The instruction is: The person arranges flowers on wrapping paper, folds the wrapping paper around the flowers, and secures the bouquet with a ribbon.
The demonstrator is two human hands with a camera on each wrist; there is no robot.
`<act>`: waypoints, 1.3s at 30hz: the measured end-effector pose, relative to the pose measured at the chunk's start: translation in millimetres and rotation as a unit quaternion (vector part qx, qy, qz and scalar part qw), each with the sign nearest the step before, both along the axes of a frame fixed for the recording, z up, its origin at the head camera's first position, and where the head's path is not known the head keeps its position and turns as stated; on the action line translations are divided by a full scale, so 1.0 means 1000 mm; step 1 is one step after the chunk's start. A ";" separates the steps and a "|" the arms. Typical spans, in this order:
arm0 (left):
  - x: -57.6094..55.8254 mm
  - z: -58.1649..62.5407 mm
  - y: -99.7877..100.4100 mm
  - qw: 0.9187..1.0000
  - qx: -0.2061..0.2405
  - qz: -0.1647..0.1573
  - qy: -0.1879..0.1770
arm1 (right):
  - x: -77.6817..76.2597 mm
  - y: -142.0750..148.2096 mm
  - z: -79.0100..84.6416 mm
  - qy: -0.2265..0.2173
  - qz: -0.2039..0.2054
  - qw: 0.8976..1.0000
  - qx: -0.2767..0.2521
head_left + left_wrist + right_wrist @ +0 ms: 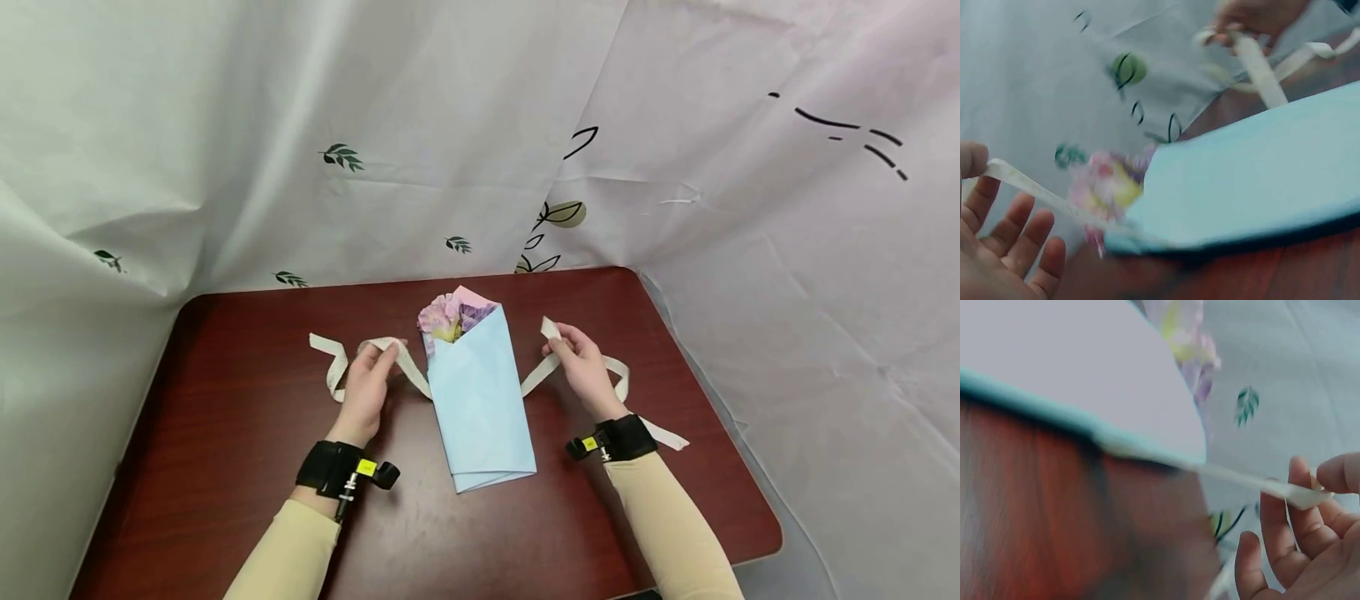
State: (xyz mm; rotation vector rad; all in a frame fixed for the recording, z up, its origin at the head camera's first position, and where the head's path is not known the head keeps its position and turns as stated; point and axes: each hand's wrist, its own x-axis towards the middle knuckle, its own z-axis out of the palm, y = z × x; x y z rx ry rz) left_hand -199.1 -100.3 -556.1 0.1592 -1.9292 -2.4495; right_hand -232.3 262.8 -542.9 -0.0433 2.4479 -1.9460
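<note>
A bouquet wrapped in light blue paper (480, 400) lies on the table, its pink and purple flowers (442, 317) showing at the far end. A cream ribbon (414, 373) passes beneath the wrap and comes out on both sides. Left of the bouquet, my left hand (365, 392) pinches one length between thumb and index finger, the other fingers spread in the left wrist view. My right hand (587, 375) pinches the other length on the right, with a short piece standing above the fingertips. Both lengths slant up from the paper's edges to the hands.
The dark red-brown table (225, 467) has rounded corners. One loose ribbon tail (330, 354) curls at the left; another tail (663, 435) trails by the right wrist. A white curtain (420, 167) with leaf prints hangs behind the table and along its sides.
</note>
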 end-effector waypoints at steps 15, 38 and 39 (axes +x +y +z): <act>-0.003 0.057 0.065 0.971 -0.130 -0.138 0.143 | 0.020 -0.081 0.041 0.001 0.191 0.981 0.041; -0.008 0.047 0.064 0.891 -0.375 -0.195 0.163 | 0.015 -0.079 0.037 -0.049 0.259 0.964 -0.023; -0.008 0.046 0.063 0.891 -0.379 -0.190 0.165 | 0.014 -0.078 0.038 -0.051 0.259 0.964 -0.020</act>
